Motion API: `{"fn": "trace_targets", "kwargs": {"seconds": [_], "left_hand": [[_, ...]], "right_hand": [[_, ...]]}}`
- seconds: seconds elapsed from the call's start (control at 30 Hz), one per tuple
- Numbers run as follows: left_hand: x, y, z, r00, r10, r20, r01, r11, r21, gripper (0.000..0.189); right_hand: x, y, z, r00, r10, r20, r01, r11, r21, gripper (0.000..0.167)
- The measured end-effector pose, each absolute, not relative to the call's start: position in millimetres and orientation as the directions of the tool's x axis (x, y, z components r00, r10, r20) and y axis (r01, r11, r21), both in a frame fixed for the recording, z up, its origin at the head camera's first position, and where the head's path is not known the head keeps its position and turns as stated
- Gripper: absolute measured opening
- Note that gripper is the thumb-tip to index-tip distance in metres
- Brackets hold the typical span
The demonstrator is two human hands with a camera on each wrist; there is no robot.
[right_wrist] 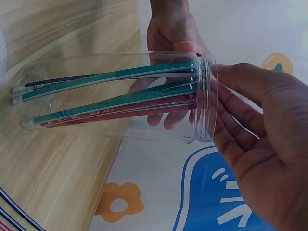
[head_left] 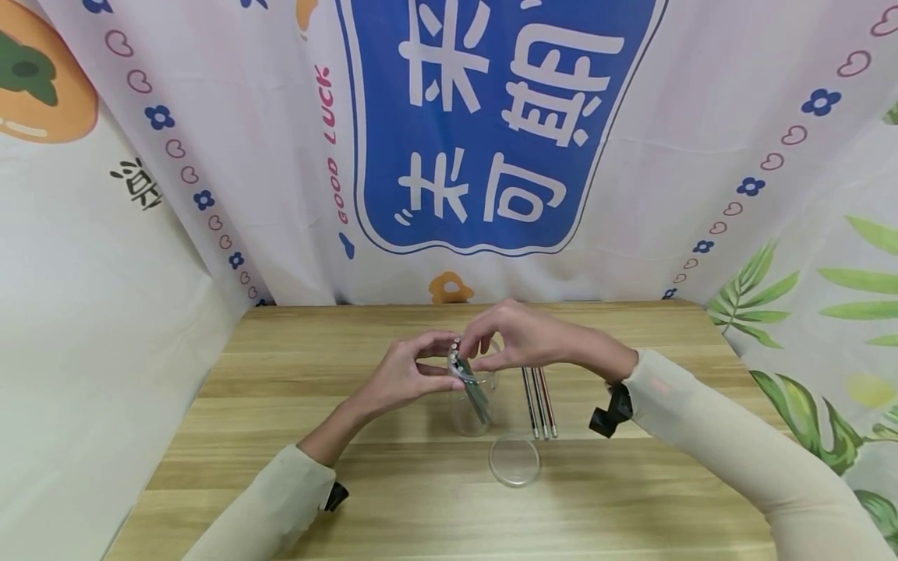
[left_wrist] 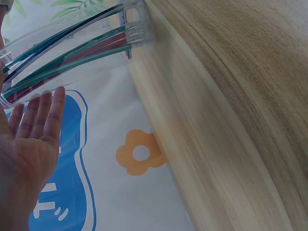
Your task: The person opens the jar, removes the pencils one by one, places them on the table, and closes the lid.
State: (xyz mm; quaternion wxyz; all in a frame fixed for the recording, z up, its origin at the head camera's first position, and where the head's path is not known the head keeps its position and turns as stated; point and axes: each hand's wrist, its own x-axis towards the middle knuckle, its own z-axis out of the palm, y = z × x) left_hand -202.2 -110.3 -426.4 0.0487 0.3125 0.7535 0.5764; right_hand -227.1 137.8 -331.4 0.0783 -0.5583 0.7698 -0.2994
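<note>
A clear plastic jar (head_left: 463, 417) stands on the table, holding several green, red and dark pencils (right_wrist: 115, 79) whose flat ends show near its mouth in the head view. My left hand (head_left: 405, 374) grips the jar near its top from the left, thumb in front and fingers behind. Over the mouth, my right hand (head_left: 522, 336) points down, fingers bent and thumb apart from them. In the right wrist view its fingertips (right_wrist: 224, 144) are right at the threaded rim, with no pencil visible between thumb and fingers. Three more pencils (head_left: 539, 401) lie side by side, right of the jar.
A round clear lid (head_left: 514, 461) lies on the wooden table (head_left: 393, 499), in front of the jar. Behind the table's far edge hangs a printed cloth (head_left: 295, 257). Black wrist cameras (head_left: 612, 411) sit on both forearms.
</note>
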Motion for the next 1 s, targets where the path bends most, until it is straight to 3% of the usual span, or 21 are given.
{"fn": "trace_targets", "kwargs": {"seconds": [1.0], "left_hand": [[-203.4, -110.2, -427.0, -0.795, 0.529, 0.295, 0.425, 0.140, 0.894, 0.062]], "right_hand": [[-228.3, 126.2, -336.6, -0.395, -0.910, 0.130, -0.790, 0.264, -0.553, 0.005]]}}
